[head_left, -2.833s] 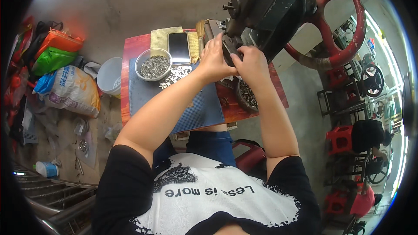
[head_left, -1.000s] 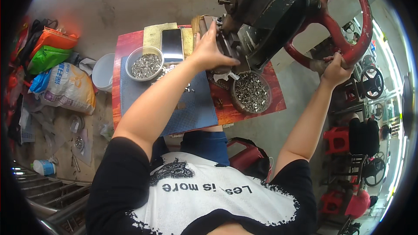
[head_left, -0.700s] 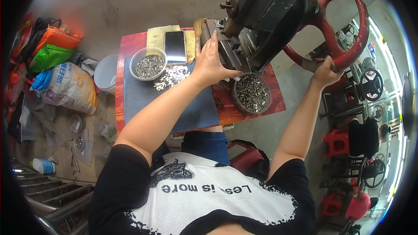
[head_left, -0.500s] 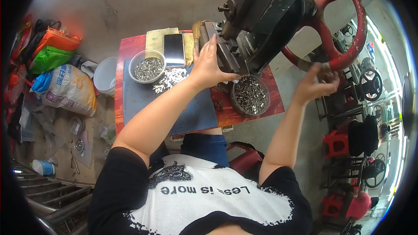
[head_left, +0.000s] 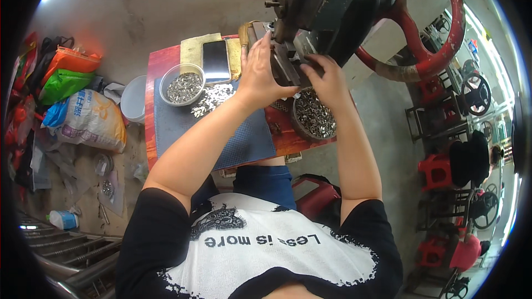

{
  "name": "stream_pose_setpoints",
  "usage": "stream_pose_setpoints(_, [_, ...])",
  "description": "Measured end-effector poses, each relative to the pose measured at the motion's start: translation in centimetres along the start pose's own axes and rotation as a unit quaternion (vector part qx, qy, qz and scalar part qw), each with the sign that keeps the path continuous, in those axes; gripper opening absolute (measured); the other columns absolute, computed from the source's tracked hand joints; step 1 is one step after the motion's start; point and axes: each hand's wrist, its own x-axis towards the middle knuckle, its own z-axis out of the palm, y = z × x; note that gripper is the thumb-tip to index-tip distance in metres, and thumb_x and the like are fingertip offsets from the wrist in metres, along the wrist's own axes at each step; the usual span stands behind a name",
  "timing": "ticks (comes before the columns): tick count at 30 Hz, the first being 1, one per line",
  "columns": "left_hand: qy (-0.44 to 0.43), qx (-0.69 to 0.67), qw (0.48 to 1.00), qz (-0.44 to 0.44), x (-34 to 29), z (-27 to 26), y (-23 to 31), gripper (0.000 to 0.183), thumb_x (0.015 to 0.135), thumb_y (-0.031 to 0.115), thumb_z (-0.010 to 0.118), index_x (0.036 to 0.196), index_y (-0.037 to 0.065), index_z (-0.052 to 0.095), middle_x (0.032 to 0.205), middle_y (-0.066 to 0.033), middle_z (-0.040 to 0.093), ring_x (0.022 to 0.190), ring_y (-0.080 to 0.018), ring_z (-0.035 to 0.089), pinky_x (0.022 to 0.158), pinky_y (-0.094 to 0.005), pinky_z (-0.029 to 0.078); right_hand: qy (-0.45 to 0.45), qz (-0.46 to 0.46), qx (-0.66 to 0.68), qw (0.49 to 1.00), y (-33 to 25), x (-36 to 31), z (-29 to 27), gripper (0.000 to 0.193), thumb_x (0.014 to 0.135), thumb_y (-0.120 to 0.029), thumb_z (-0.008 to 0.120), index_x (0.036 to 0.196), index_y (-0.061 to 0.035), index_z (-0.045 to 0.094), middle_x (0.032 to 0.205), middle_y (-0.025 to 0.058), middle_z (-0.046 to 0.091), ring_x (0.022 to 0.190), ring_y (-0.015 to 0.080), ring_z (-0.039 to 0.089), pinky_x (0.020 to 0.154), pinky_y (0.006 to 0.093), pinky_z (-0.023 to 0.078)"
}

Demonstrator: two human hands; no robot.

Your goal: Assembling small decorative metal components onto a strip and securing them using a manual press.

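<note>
Head view: the spread left hand (head_left: pixel 257 78) should brace the press fixture (head_left: pixel 286 67) at its two o'clock; the right hand (head_left: pixel 331 86), half-curled, grip unclear, does best clear of the ram (head_left: pixel 287 30). From the fixture: one bowl (head_left: pixel 164 80) of metal pins (head_left: pixel 185 88), one phone (head_left: pixel 215 61), both nine o'clock; another filled bowl (head_left: pixel 300 129), five; one handwheel (head_left: pixel 413 37), two

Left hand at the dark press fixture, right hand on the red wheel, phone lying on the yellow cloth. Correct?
Not quite: the right hand isn't on the red wheel. The head view shows it by the dark press fixture, across from the left hand. The phone does lie on the yellow cloth.
</note>
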Motion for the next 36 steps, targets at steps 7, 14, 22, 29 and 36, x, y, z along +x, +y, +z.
stream_pose_setpoints(7, [-0.04,0.0,0.983,0.18,-2.3,1.9,5.1,0.13,0.05,0.035,0.093,0.152,-0.002,0.022,0.143,-0.019,0.044,0.144,-0.0363,0.031,0.12,-0.06,0.009,-0.105,0.182,0.301,0.93,0.5,-5.0,-3.1,0.032,0.097,-0.022,0.064,0.111,0.0061,0.066,0.096,0.0084,0.072,0.089,0.0112,0.063,0.081,0.0289,0.05])
stream_pose_setpoints(14, [-0.059,0.054,0.982,0.17,-3.2,1.3,6.6,0.124,0.05,0.034,0.095,0.149,-0.002,0.028,0.143,-0.0184,0.046,0.145,-0.0339,0.031,0.12,-0.0602,0.007,-0.069,0.249,0.034,0.965,3.8,-7.7,-3.6,0.031,0.093,-0.022,0.069,0.104,0.0076,0.068,0.094,0.0108,0.072,0.085,0.0168,0.067,0.075,0.0305,0.051])
stream_pose_setpoints(22, [-0.203,0.226,0.95,-0.075,-5.5,-4.8,1.3,0.102,0.059,0.035,0.093,0.137,-0.005,0.042,0.141,-0.0219,0.049,0.143,-0.0336,0.034,0.12,-0.0529,0.019,-0.064,0.355,0.543,0.758,5.6,-7.2,-4.0,0.029,0.102,-0.02,0.057,0.115,0.0053,0.064,0.097,0.0076,0.071,0.081,0.015,0.067,0.076,0.0284,0.054])
stream_pose_setpoints(29, [-0.265,0.226,0.936,-0.052,-6.7,-4.7,-1.6,0.1,0.063,0.05,0.087,0.139,-0.002,0.047,0.142,-0.0204,0.049,0.143,-0.0342,0.035,0.118,-0.0555,0.021,-0.092,0.338,0.555,0.755,4.0,-6.8,-3.5,0.028,0.102,-0.019,0.056,0.117,0.0041,0.061,0.097,0.0077,0.069,0.079,0.0136,0.066,0.074,0.0273,0.054])
stream_pose_setpoints(36, [-0.218,0.215,0.951,-0.031,-8.3,-6.5,-1.6,0.092,0.071,0.047,0.083,0.14,0.0,0.046,0.143,-0.0214,0.047,0.144,-0.0365,0.033,0.118,-0.0565,0.021,-0.014,0.168,0.073,0.983,4.2,-7.2,-1.6,0.039,0.097,-0.024,0.062,0.121,0.0068,0.056,0.084,0.0035,0.06,0.068,0.0101,0.055,0.062,0.0264,0.046])
